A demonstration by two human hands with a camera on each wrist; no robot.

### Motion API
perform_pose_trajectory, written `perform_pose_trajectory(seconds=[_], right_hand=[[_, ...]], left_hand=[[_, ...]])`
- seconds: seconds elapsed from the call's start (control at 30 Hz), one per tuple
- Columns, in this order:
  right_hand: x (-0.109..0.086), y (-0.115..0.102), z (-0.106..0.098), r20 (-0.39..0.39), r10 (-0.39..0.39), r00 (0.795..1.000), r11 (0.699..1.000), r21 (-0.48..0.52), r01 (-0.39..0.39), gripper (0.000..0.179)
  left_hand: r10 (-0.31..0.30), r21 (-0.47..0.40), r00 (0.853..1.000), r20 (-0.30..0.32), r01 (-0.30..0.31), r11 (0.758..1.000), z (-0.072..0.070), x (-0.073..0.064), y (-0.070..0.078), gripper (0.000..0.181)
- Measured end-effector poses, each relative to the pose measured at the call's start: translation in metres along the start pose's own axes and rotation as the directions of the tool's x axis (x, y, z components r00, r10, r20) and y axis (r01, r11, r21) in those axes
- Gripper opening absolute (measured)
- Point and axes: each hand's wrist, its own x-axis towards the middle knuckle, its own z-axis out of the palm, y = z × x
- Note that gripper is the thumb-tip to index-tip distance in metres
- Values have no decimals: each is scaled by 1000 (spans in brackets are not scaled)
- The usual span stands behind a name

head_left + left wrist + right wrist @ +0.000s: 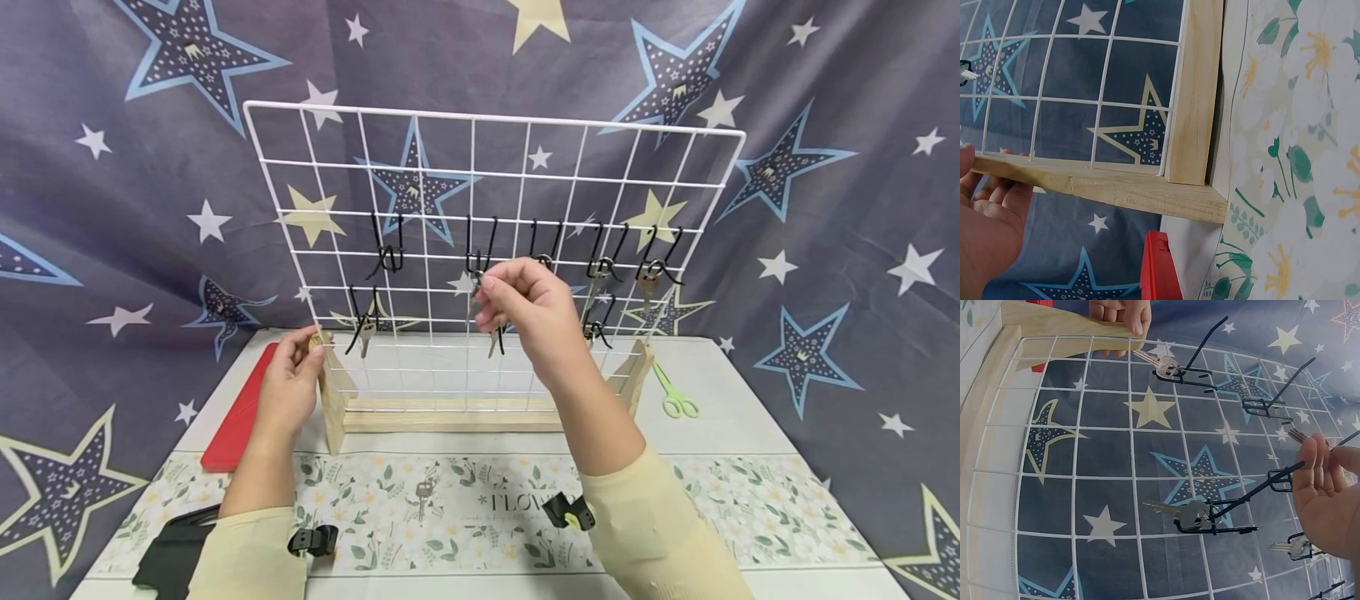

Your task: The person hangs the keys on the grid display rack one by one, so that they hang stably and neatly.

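Note:
My right hand pinches a key between thumb and fingertips, close to a black hook in the upper row on the white wire grid; whether the key touches the hook I cannot tell. On the left, my other hand grips the wooden stand's side piece, thumb on one face and fingers beyond. Keys hang from several other hooks, including a key at lower left and a key in the right wrist view. The upper-left hook shows no key.
A loose key lies on the floral mat in front of the stand. Behind the left hand is a red flat object. Green scissors lie to the right. A black object sits by the left forearm.

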Motion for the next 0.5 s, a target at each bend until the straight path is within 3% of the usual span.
perform_pose_trajectory(seconds=[0.5], right_hand=[[14,12,-3,-42,29,999,1000,0,-29,8]], left_hand=[[9,-17,1000,1,-9,1000,0,2,-1,41]])
